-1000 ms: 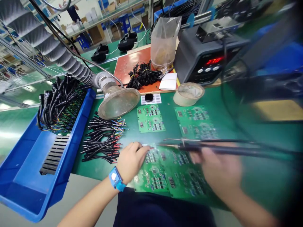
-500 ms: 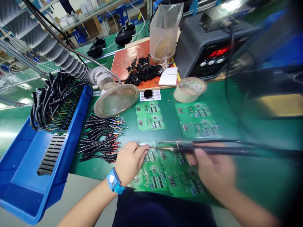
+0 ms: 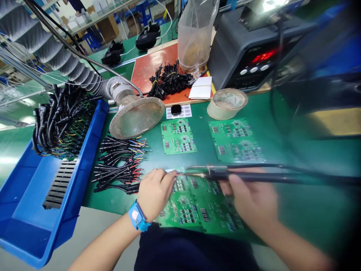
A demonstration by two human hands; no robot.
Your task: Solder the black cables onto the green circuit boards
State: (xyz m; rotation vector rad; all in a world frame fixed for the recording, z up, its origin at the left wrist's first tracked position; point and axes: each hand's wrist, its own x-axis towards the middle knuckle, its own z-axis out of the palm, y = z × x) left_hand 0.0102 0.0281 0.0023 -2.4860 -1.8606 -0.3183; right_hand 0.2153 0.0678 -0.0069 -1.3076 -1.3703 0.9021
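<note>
My left hand (image 3: 154, 192), with a blue wristband, is closed in a pinch over the top of a green circuit board (image 3: 180, 209). A thin red wire (image 3: 179, 174) shows at its fingertips; the rest is hidden by the hand. My right hand (image 3: 254, 197), somewhat blurred, grips a black soldering iron (image 3: 218, 175) held nearly level. The iron's tip points left and is very close to the red wire; whether they touch I cannot tell. A thin bent metal tube (image 3: 197, 167) runs along the iron. Another circuit board (image 3: 218, 216) lies beneath my right hand.
Two more boards, one left (image 3: 179, 137) and one right (image 3: 235, 141), lie farther back. Black cables (image 3: 121, 165) lie left, beside a blue bin (image 3: 63, 222). A fume extractor hood (image 3: 137, 116), tape roll (image 3: 227, 103) and soldering station (image 3: 251, 56) stand behind.
The view has shifted slightly. Both hands keep nearly the same place, and the iron's tip remains by the wire at my left fingertips.
</note>
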